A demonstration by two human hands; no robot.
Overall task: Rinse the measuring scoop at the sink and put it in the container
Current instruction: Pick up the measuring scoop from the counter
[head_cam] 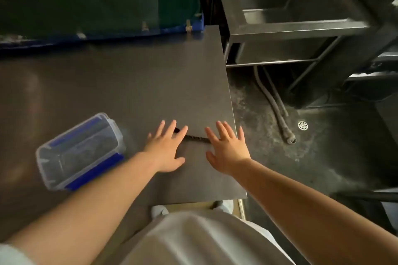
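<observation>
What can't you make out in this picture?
Head view only:
- Dark ridged handle: both ends hidden under the left hand and right hand, so no scoop bowl shows.
- Clear container: motion blur hides any contents.
- Sink: tap cut off by top edge.

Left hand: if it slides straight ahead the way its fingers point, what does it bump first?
The dark scoop, probably: it lies just past the left hand, partly under its fingertips.

Worktop [133, 84]: dark, matte, dimly lit | beyond right edge: stained concrete floor [323, 157], round drain grate [302, 125], 2 hoses [277, 109] | steel stand [301, 28] at far right corner
</observation>
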